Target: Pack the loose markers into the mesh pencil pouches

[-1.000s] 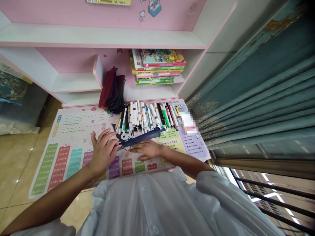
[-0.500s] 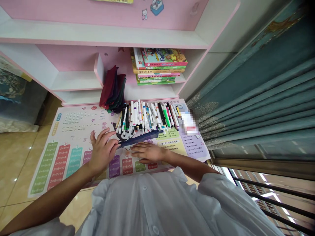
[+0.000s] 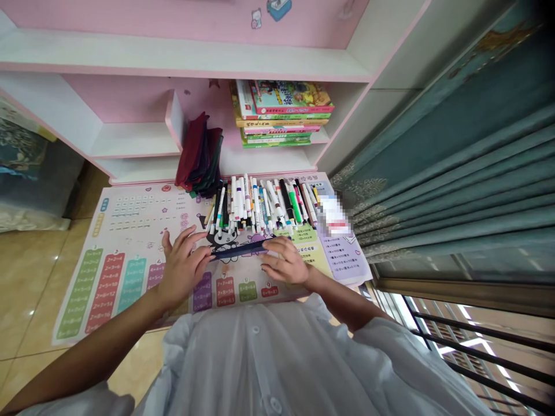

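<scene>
A flat dark blue pencil pouch [image 3: 240, 249] lies across the printed multiplication mat [image 3: 125, 254], just in front of a row of several markers and pens [image 3: 260, 202]. My left hand [image 3: 182, 268] pinches the pouch's left end with its fingers curled. My right hand [image 3: 286, 260] grips the pouch's right end, fingers bent over its edge. Both hands hold it low over the mat.
A bundle of dark red and green pouches [image 3: 200, 156] leans against the pink and white shelf unit [image 3: 173, 63]. A stack of books [image 3: 281, 112] sits in the shelf's right bay. Teal curtains [image 3: 455, 167] hang close on the right; tiled floor [image 3: 30, 271] shows left.
My right hand moved from lying flat under the pouch to gripping its right end. The pouch's right end dropped, so it now lies nearly level. The left hand stayed put.
</scene>
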A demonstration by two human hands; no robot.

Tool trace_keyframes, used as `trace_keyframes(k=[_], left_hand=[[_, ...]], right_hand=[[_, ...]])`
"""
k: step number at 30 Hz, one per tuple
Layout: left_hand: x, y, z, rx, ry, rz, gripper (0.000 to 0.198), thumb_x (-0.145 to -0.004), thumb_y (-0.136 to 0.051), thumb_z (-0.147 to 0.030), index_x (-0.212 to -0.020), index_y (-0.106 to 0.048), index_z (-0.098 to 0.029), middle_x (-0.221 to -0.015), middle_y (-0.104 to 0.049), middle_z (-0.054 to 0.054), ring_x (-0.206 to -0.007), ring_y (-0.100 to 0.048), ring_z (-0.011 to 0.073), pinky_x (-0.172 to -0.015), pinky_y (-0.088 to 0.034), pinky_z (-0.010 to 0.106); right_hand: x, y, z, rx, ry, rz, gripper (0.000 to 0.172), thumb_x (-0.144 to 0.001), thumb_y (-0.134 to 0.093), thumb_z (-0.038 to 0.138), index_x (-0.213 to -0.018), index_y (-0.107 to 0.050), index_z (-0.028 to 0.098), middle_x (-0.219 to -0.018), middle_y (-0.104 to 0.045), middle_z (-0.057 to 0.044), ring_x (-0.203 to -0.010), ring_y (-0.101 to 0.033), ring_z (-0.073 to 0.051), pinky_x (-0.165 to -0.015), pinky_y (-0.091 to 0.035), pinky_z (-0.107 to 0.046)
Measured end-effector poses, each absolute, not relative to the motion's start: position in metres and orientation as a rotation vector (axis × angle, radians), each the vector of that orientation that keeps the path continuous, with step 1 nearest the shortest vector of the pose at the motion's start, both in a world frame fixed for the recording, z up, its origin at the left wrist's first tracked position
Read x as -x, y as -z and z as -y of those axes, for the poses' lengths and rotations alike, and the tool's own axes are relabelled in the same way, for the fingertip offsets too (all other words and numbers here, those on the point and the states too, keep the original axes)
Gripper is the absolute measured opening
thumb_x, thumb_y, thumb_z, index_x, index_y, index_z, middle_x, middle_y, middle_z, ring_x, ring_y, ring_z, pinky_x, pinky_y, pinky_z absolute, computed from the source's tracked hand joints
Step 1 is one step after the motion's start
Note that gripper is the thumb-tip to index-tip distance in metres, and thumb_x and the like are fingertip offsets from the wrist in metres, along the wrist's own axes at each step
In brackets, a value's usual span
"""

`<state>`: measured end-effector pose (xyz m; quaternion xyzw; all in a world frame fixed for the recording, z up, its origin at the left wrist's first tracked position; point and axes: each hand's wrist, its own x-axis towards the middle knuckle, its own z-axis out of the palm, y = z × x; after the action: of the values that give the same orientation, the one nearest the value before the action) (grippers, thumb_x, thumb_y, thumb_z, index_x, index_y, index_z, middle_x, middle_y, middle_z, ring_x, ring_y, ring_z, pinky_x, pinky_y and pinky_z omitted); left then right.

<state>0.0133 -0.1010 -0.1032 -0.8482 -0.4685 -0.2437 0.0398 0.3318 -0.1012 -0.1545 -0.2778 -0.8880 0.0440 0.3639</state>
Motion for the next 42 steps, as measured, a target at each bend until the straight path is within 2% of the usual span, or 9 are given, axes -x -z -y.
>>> trace_keyframes(k=[3,7,11,17,22,32,42], left_hand=[[-0.012,0.103,0.101,2.622,0.748,1.450,0.014,-0.091,-0.061,-0.025,-0.079,-0.068,-0.023,-0.119,-0.069,0.009,-0.130,-0.052,0.0319,-0.118,-0.013,0.062],[-0.011,0.104,0.101,2.630,0.732,1.432,0.015,-0.092,-0.060,-0.025,-0.079,-0.068,-0.023,-0.120,-0.069,0.010,-0.130,-0.052,0.0319,-0.118,-0.013,0.063],[-0.012,0.105,0.101,2.632,0.736,1.460,0.016,-0.091,-0.060,-0.023,-0.077,-0.068,-0.023,-0.120,-0.069,0.009,-0.131,-0.052,0.0316,-0.119,-0.012,0.063],[-0.012,0.106,0.101,2.627,0.729,1.458,0.016,-0.091,-0.061,-0.024,-0.077,-0.068,-0.022,-0.120,-0.069,0.010,-0.130,-0.053,0.0326,-0.118,-0.013,0.063],[-0.012,0.105,0.101,2.645,0.752,1.477,0.016,-0.091,-0.060,-0.024,-0.077,-0.069,-0.023,-0.120,-0.069,0.009,-0.130,-0.053,0.0325,-0.119,-0.012,0.063],[-0.010,0.105,0.100,2.611,0.708,1.430,0.015,-0.091,-0.062,-0.025,-0.078,-0.069,-0.023,-0.121,-0.070,0.009,-0.129,-0.054,0.0324,-0.118,-0.012,0.063],[-0.012,0.103,0.099,2.619,0.689,1.417,0.014,-0.088,-0.067,-0.031,-0.078,-0.064,-0.022,-0.119,-0.070,0.010,-0.127,-0.055,0.0335,-0.118,-0.010,0.063]], right_hand=[[-0.342,0.157,0.095,0.883,-0.087,2.148,0.038,-0.089,-0.066,0.034,-0.126,-0.059,0.027,-0.125,-0.063,-0.012,-0.120,-0.060,-0.031,-0.095,-0.054,-0.053],[-0.348,0.160,0.095,0.938,-0.063,2.090,0.051,-0.088,-0.068,0.037,-0.135,-0.052,0.025,-0.126,-0.061,-0.015,-0.120,-0.059,-0.033,-0.096,-0.053,-0.054],[-0.350,0.165,0.100,1.086,-0.177,2.078,0.055,-0.088,-0.067,0.044,-0.136,-0.051,0.023,-0.125,-0.062,-0.016,-0.119,-0.060,-0.032,-0.098,-0.053,-0.052],[-0.351,0.170,0.104,1.103,-0.159,2.024,0.059,-0.090,-0.067,0.039,-0.141,-0.044,0.023,-0.124,-0.063,-0.015,-0.117,-0.061,-0.030,-0.096,-0.056,-0.050],[-0.352,0.173,0.105,1.150,-0.218,2.037,0.055,-0.091,-0.066,0.041,-0.139,-0.048,0.023,-0.121,-0.066,-0.015,-0.114,-0.064,-0.030,-0.095,-0.057,-0.049],[-0.342,0.164,0.110,1.252,-0.308,1.971,0.029,-0.100,-0.050,0.033,-0.125,-0.059,0.023,-0.108,-0.074,-0.011,-0.102,-0.070,-0.025,-0.086,-0.061,-0.043],[-0.342,0.161,0.099,1.159,-0.314,1.983,0.026,-0.098,-0.056,0.033,-0.119,-0.066,0.022,-0.102,-0.077,-0.009,-0.094,-0.072,-0.022,-0.082,-0.061,-0.039]])
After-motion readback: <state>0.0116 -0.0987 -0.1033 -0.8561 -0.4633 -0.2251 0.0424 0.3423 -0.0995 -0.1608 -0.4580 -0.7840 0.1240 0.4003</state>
